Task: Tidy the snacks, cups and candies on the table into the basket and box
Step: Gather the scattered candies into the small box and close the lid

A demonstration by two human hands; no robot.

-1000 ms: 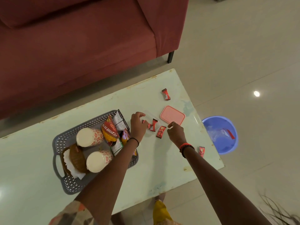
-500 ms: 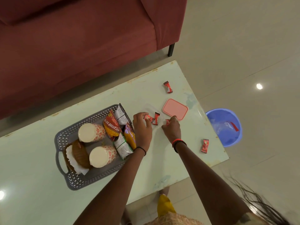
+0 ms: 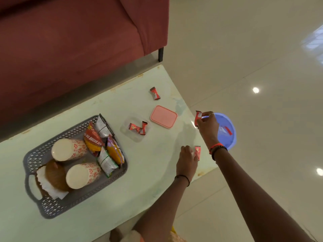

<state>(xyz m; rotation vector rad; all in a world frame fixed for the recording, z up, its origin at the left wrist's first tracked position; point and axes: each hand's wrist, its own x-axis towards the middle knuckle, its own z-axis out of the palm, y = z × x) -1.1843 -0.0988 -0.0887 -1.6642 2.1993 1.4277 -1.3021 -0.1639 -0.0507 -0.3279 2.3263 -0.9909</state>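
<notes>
A grey basket (image 3: 33,165) on the pale table (image 3: 143,172) holds two patterned paper cups (image 3: 68,149), snack packets (image 3: 104,145) and a brown thing on white paper. A clear box (image 3: 125,127) beside it holds two red candies (image 3: 139,128); its pink lid (image 3: 163,116) lies to the right. Another red candy (image 3: 155,93) lies farther back. My right hand (image 3: 208,125) pinches a red candy (image 3: 198,117) above the table's right edge. My left hand (image 3: 186,160) pinches a red candy (image 3: 197,152) near the right edge.
A red sofa (image 3: 70,49) stands behind the table. A blue bin (image 3: 227,130) with wrappers inside sits on the tiled floor just past the table's right edge.
Both hands have left the clear box and moved right. My right hand carried a candy toward the table's right edge; my left hand reached the candy near that edge and took hold of it.
</notes>
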